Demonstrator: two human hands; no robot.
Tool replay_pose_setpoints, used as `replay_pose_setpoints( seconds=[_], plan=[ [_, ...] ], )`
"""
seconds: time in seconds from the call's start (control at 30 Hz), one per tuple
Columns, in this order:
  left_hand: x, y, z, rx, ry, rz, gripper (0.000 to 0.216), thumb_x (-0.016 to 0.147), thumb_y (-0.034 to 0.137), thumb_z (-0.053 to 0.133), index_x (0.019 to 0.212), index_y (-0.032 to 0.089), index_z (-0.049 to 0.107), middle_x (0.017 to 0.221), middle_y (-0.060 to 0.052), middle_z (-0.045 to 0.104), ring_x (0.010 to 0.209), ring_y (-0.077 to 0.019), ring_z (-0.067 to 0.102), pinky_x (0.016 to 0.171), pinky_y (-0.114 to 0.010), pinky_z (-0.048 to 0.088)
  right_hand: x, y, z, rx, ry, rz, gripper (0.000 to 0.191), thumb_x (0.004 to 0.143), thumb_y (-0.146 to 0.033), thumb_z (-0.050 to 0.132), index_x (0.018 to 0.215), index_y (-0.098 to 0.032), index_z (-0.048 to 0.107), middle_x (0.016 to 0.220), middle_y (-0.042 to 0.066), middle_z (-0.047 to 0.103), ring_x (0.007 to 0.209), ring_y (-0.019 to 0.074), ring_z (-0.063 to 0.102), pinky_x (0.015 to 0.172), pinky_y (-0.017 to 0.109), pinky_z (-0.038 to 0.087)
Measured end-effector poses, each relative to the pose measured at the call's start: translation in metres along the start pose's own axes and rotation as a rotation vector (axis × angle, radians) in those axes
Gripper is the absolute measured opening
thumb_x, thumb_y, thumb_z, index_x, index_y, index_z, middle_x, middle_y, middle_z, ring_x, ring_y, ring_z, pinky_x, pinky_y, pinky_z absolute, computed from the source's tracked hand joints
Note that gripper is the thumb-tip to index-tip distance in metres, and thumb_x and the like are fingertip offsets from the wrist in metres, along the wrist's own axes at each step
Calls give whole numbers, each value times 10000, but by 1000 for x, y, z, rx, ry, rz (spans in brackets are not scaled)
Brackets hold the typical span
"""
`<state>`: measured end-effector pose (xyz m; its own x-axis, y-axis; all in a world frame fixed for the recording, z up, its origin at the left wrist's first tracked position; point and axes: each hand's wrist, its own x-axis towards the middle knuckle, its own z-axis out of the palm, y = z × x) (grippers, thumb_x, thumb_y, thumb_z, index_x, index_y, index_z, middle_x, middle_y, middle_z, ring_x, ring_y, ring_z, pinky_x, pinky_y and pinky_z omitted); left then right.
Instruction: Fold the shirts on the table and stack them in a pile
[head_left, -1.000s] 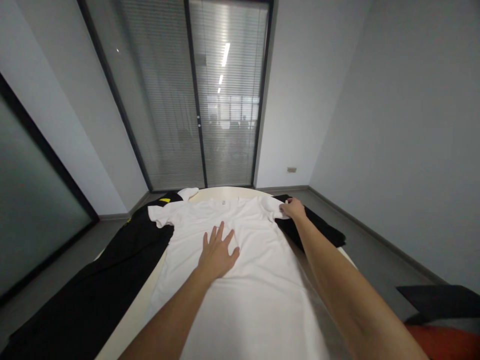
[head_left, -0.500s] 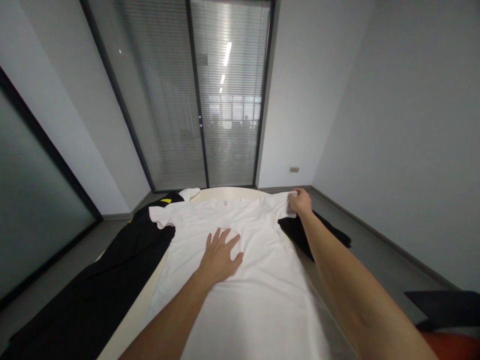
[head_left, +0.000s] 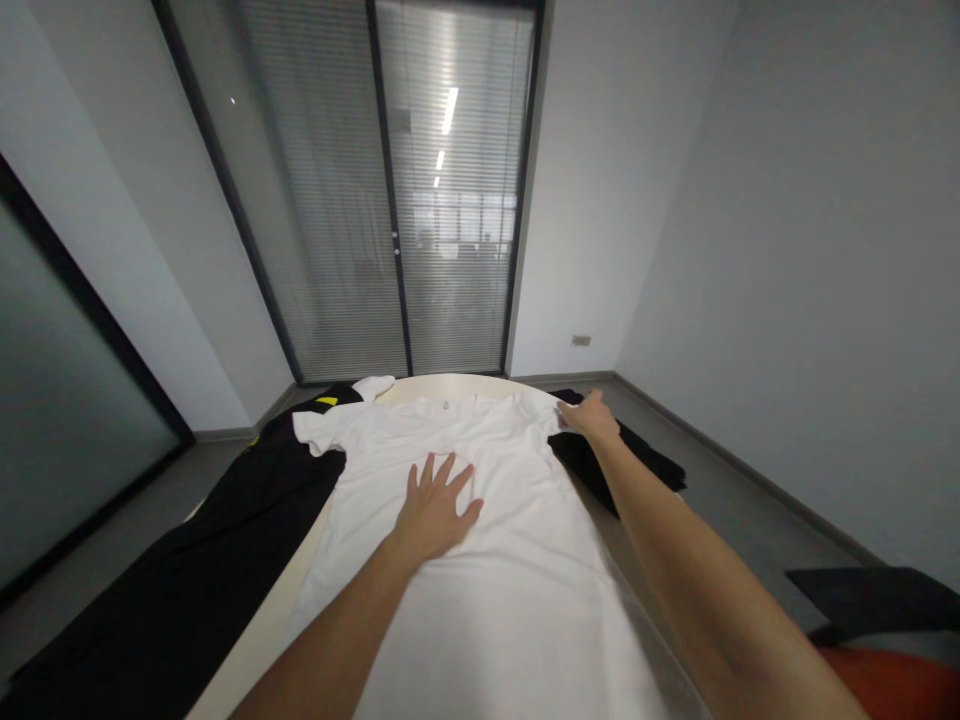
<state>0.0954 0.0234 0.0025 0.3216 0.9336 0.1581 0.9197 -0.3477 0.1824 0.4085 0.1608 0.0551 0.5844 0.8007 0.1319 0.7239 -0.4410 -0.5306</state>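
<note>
A white T-shirt (head_left: 495, 590) lies spread out with its collar at the far side and its left sleeve stretched outward. Flat on its chest rests my left hand (head_left: 435, 510), open with the fingers spread. At the far right, my right hand (head_left: 591, 415) is closed on the edge of the right sleeve, its fingertips partly hidden. That sleeve is drawn in towards the shirt's body.
Black clothing (head_left: 202, 560) with a yellow mark covers the left of the pale table (head_left: 450, 383). More black clothing (head_left: 637, 455) lies under my right forearm. A black and orange chair (head_left: 885, 610) stands at the lower right. Glass panels with blinds (head_left: 337, 250) stand beyond.
My right hand has moved left, bringing the right sleeve inward, and more black cloth shows behind it. My left hand stays on the chest. The view has shifted slightly.
</note>
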Motion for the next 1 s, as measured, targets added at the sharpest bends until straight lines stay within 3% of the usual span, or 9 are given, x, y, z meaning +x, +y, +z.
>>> replay_pose_setpoints(
  seconds=[0.07,0.17,0.23,0.4,0.53,0.63,0.77,0.9,1.0],
  plan=[
    [0,0,0,3,-3,-3,618,926,598,421,1495,355,410,1618,-36,301,1490,-392,194,1185,-611,145,-6,-1,0,-38,-26,-66,733,737,-357,712,1387,-132,458,1162,224,662,1096,364,638,922,496,489],
    [-1,1,-1,2,-15,-7,621,927,602,411,1498,357,403,1623,-28,288,1496,-386,178,1187,-610,139,-11,-4,1,-41,-40,-207,478,788,-215,620,1266,-206,604,1145,136,689,1093,283,647,929,381,491],
    [-1,2,-1,2,-18,-10,620,927,600,409,1498,358,403,1623,-24,289,1498,-383,175,1188,-610,136,-16,-9,2,-28,-30,-250,380,842,-225,562,1211,-203,651,1209,127,660,1130,259,629,954,338,475],
    [-3,1,-2,0,-17,-9,621,927,599,407,1498,353,405,1623,-28,288,1495,-388,178,1187,-613,135,-42,-19,8,-108,47,-384,703,782,-266,671,1437,-149,446,1472,189,408,1202,303,566,959,356,479],
    [-5,1,-3,-3,-4,0,610,931,590,404,1489,345,424,1618,-34,301,1493,-387,190,1187,-610,140,-64,-23,9,-246,82,-589,645,873,-114,452,1504,-170,334,1518,164,363,1248,298,492,931,370,492],
    [-6,1,-4,-6,2,5,607,930,590,405,1487,350,426,1615,-31,309,1491,-388,195,1185,-612,144,-75,-26,10,-331,36,-765,616,909,-77,327,1512,-198,336,1534,122,376,1275,305,434,947,401,479],
    [-7,1,-4,-1,0,-2,606,930,584,413,1488,350,422,1616,-29,305,1491,-384,199,1186,-609,141,-87,-29,17,-399,-70,-966,560,924,-87,316,1461,-193,432,1497,130,435,1276,312,432,1014,429,415],
    [-7,1,-3,11,17,6,595,930,576,424,1480,349,436,1609,-34,323,1484,-387,218,1180,-612,161,-97,-29,26,-416,-150,-1029,510,914,-93,384,1393,-216,509,1399,120,532,1193,267,532,993,371,403],
    [-7,1,-1,25,36,10,586,927,574,438,1469,353,449,1599,-33,344,1478,-386,237,1174,-615,183,-99,-28,27,-356,-168,-987,522,903,-133,453,1411,-249,482,1350,102,571,1159,240,573,965,328,409]
  ],
)
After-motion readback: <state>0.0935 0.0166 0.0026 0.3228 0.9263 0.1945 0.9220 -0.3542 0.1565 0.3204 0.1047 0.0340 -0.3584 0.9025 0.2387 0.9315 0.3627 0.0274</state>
